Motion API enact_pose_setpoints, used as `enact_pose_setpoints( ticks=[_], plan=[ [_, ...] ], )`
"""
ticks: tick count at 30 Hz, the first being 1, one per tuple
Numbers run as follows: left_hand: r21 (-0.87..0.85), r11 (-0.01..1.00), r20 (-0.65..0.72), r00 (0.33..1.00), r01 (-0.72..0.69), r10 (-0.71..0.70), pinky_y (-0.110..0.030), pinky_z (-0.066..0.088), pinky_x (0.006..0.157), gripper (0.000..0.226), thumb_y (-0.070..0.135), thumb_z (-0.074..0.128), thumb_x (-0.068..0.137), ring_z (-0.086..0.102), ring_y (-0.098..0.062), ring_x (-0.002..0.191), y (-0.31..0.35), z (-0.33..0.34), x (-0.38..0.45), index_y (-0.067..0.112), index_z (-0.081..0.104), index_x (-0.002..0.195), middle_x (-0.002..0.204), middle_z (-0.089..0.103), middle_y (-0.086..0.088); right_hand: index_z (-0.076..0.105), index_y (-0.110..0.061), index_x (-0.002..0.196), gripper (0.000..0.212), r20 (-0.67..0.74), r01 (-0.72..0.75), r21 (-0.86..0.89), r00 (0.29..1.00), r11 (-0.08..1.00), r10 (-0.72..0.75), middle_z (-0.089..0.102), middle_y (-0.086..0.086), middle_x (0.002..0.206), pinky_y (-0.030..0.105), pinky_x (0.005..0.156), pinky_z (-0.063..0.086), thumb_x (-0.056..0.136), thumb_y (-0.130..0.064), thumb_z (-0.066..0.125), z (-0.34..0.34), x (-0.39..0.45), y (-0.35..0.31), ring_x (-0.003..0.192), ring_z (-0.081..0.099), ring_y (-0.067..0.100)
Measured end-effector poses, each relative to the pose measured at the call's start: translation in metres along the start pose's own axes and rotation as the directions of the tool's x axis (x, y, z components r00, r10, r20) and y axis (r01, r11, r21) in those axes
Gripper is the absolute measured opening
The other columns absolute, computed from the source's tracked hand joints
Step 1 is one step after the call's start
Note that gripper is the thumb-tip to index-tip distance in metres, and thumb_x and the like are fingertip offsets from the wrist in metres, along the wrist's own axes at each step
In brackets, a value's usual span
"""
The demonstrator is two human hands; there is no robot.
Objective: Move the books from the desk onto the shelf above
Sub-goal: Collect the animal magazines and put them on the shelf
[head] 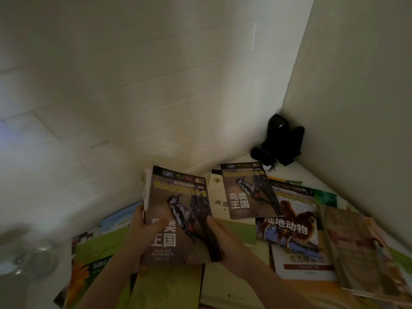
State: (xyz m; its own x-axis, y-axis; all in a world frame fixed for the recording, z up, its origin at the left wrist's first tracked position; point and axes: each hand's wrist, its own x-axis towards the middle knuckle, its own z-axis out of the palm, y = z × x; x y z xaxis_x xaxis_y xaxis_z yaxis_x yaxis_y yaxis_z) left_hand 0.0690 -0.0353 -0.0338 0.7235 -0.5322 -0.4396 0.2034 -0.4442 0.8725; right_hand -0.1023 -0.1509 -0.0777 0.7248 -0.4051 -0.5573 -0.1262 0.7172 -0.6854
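Observation:
A small stack of books topped by a brown woodpecker-cover book (185,206) is lifted off the desk, tilted toward me. My left hand (146,233) grips its left edge with the thumb across the cover. My right hand (225,236) grips the lower right edge. On the desk lie several more books: an identical woodpecker book (249,190), a white book (217,197) under it, a camel-cover book (294,219) and a green sunflower book (93,264). No shelf is in view.
The desk (312,175) sits in a white corner formed by the back wall and a right side panel. A black device with a cord (278,141) stands in the far corner. A blurred clear glass object (29,257) stands at the left.

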Motion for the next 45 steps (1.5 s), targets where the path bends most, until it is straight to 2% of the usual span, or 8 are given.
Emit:
enact_pose_setpoints(
  ticks=[8, 15, 18, 23, 30, 34, 41, 45],
  plan=[
    [-0.024, 0.99, 0.125, 0.982, -0.137, 0.139, -0.037, 0.058, 0.06, 0.049, 0.014, 0.075, 0.079, 0.072, -0.029, 0.072, 0.074, 0.04, -0.023, 0.027, 0.049, 0.117, 0.098, 0.07, -0.013, 0.051, -0.039, 0.128, 0.06, -0.081, 0.332, -0.154, 0.934, 0.931, -0.347, 0.063, -0.008, 0.122, 0.035, 0.086, 0.057, 0.074, -0.046, 0.075, -0.031, -0.029, -0.045, 0.104, 0.065, 0.013],
    [0.116, 0.993, 0.236, 0.972, -0.014, -0.014, -0.025, 0.054, 0.05, 0.046, 0.02, 0.075, 0.082, 0.072, -0.016, 0.063, 0.025, 0.122, 0.028, 0.021, 0.048, 0.119, 0.09, 0.069, -0.001, 0.038, -0.029, 0.142, 0.068, -0.225, 0.279, -0.61, 0.836, 0.742, -0.5, 0.053, -0.007, 0.136, 0.041, 0.1, 0.05, 0.083, -0.045, 0.067, -0.098, -0.023, -0.047, 0.123, 0.054, 0.015],
    [0.299, 0.949, 0.248, 0.968, -0.103, 0.027, -0.029, 0.057, 0.066, 0.05, 0.023, 0.075, 0.081, 0.069, -0.016, 0.079, -0.001, 0.134, 0.051, 0.021, 0.047, 0.123, 0.099, 0.065, 0.001, 0.039, -0.034, 0.137, 0.061, -0.247, 0.144, -0.734, 0.853, 0.664, -0.459, 0.054, -0.014, 0.127, 0.031, 0.103, 0.046, 0.085, -0.049, 0.064, -0.112, -0.011, -0.029, 0.119, 0.053, 0.012],
    [0.336, 0.939, 0.269, 0.963, -0.076, -0.018, -0.03, 0.057, 0.068, 0.054, 0.021, 0.08, 0.077, 0.069, -0.018, 0.083, -0.007, 0.132, 0.068, 0.023, 0.045, 0.118, 0.1, 0.065, 0.0, 0.067, -0.024, 0.097, 0.043, -0.194, 0.035, -0.936, 0.777, 0.349, -0.599, 0.057, -0.015, 0.08, 0.008, 0.062, 0.038, 0.09, -0.058, 0.041, -0.154, -0.002, -0.05, 0.077, 0.057, 0.002],
    [0.301, 0.953, 0.288, 0.954, -0.014, -0.077, -0.041, 0.06, 0.075, 0.068, 0.023, 0.085, 0.07, 0.072, -0.023, 0.084, -0.013, 0.13, 0.082, 0.025, 0.043, 0.123, 0.11, 0.066, -0.005, 0.059, -0.003, 0.111, 0.042, -0.504, -0.281, -0.821, 0.766, 0.497, -0.4, 0.062, 0.014, 0.099, 0.032, 0.077, 0.046, 0.1, -0.039, 0.041, -0.184, 0.057, -0.09, 0.087, 0.057, 0.025],
    [0.301, 0.952, 0.284, 0.947, 0.062, -0.151, -0.045, 0.059, 0.078, 0.075, 0.023, 0.089, 0.063, 0.072, -0.025, 0.082, -0.01, 0.129, 0.089, 0.023, 0.041, 0.121, 0.106, 0.067, -0.008, 0.057, -0.008, 0.124, 0.033, -0.438, -0.2, -0.822, 0.82, 0.534, -0.368, 0.062, 0.012, 0.119, 0.029, 0.081, 0.042, 0.101, -0.028, 0.043, -0.165, 0.062, -0.094, 0.103, 0.058, 0.027],
    [0.227, 0.964, 0.247, 0.949, 0.14, -0.196, -0.026, 0.053, 0.055, 0.07, 0.015, 0.08, 0.075, 0.069, -0.02, 0.076, -0.012, 0.138, 0.066, 0.012, 0.037, 0.129, 0.098, 0.063, -0.005, 0.059, -0.016, 0.121, 0.026, -0.425, -0.114, -0.893, 0.532, 0.436, -0.732, 0.067, 0.01, 0.099, 0.03, 0.067, 0.044, 0.098, -0.021, 0.049, -0.177, 0.015, -0.119, 0.081, 0.059, 0.025],
    [0.107, 0.992, 0.192, 0.978, 0.066, -0.085, -0.048, 0.055, 0.085, 0.108, 0.009, 0.082, 0.073, 0.064, -0.03, 0.1, -0.019, 0.138, 0.049, 0.019, 0.005, 0.149, 0.12, 0.054, -0.007, 0.06, -0.008, 0.124, 0.03, -0.388, -0.04, -0.912, 0.413, 0.409, -0.824, 0.067, 0.014, 0.1, 0.029, 0.07, 0.041, 0.097, -0.018, 0.054, -0.17, -0.032, -0.145, 0.089, 0.062, 0.033]
  ],
)
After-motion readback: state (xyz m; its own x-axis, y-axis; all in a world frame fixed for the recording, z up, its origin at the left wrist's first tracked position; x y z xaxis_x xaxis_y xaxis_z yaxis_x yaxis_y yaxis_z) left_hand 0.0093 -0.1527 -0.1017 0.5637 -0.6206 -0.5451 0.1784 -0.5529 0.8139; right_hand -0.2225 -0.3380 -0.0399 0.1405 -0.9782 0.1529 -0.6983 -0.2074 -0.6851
